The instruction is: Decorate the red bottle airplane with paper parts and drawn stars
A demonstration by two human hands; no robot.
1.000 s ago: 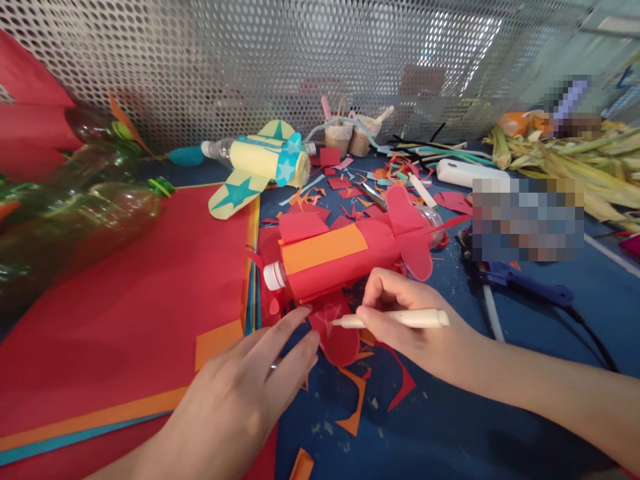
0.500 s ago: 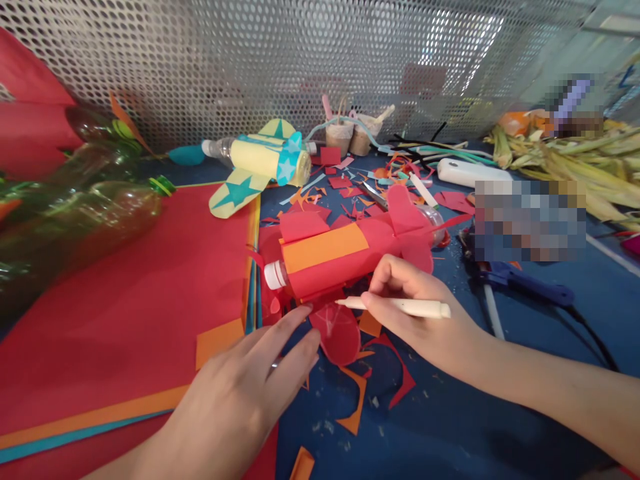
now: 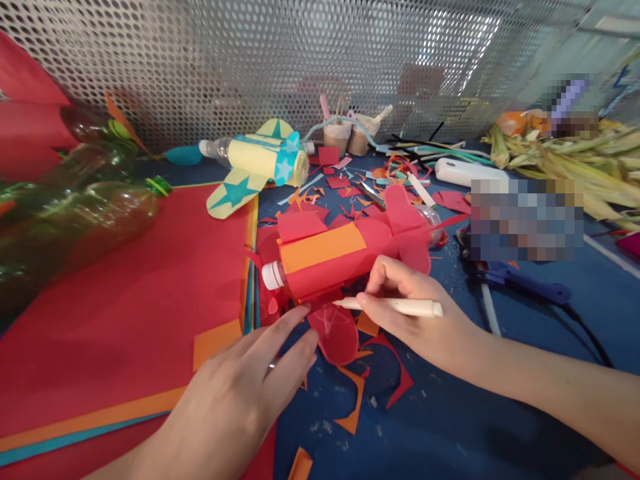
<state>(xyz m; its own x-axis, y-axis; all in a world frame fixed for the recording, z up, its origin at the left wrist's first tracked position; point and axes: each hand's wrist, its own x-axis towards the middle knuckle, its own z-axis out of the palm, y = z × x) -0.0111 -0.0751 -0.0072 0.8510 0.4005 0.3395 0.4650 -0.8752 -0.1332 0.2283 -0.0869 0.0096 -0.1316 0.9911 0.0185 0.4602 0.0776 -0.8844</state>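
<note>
The right hand (image 3: 425, 337) pinches a cream pen (image 3: 420, 307) between thumb and fingers, the remaining fingers curled in below the grip. The pen's tip is at the inner end of a red wing (image 3: 341, 343); whether it is on the surface or just off it, I can't tell. The left hand (image 3: 240, 390) lies palm down with two fingers reaching forward and a gap showing between them, their tips by the wing's edge at about 8 o'clock from the pen tip, probably steadying it. What stands out as new is the marking: pale crossing lines on the wing, star-like and thin, with red showing between them. I read that as outline work well along, with no filling done. The wing sits at 6 o'clock from the pen tip, against the red-wrapped bottle (image 3: 327, 275), which lies at 12 with its white cap (image 3: 272, 275) towards 9 and an orange panel (image 3: 325, 248) along its top. Further out, an orange offcut (image 3: 359, 403) lies at 6 o'clock from the wing. From the wrapped bottle, large red sheets (image 3: 140, 287) spread at 8 to 9, a yellow bottle plane (image 3: 253, 157) with blue stars sits at 10, and a blue glue gun (image 3: 525, 280) rests past the right hand at 3 to 4.
</note>
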